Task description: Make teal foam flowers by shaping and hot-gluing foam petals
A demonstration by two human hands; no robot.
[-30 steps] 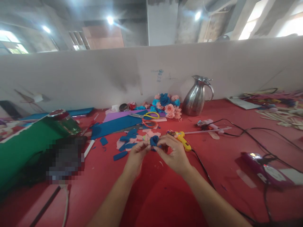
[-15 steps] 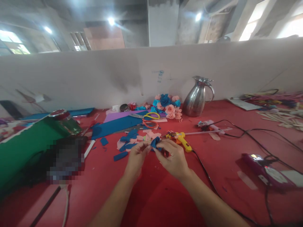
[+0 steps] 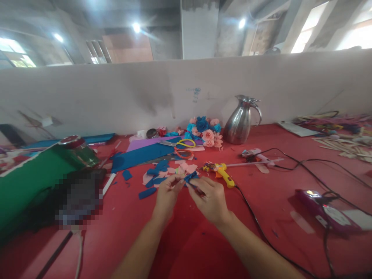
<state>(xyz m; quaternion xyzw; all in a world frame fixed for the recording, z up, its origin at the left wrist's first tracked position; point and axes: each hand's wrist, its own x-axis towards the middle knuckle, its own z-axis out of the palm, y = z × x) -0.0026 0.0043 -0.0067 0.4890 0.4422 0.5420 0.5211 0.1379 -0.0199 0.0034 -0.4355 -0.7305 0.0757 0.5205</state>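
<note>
Between my fingertips is a small dark blue paper flower, curled and ruffled at its top. My left hand pinches its left side with thumb and forefinger. My right hand has its fingers closed around the other side, hiding part of it. Just beyond lie blue and pink paper pieces in a loose heap. Close to my right hand rests a yellow hot glue gun with a glue stick out of its back. Yellow-handled scissors and orange-handled scissors lie farther back.
A metal jug stands behind, beside a bunch of blue and pink paper flowers. At right are a second glue gun, black cords and a purple power strip. A lidded jar and green board are at left.
The blue flower has tilted and sits slightly lower between my fingers. My right hand has shifted a little left and down; both hands keep their hold.
</note>
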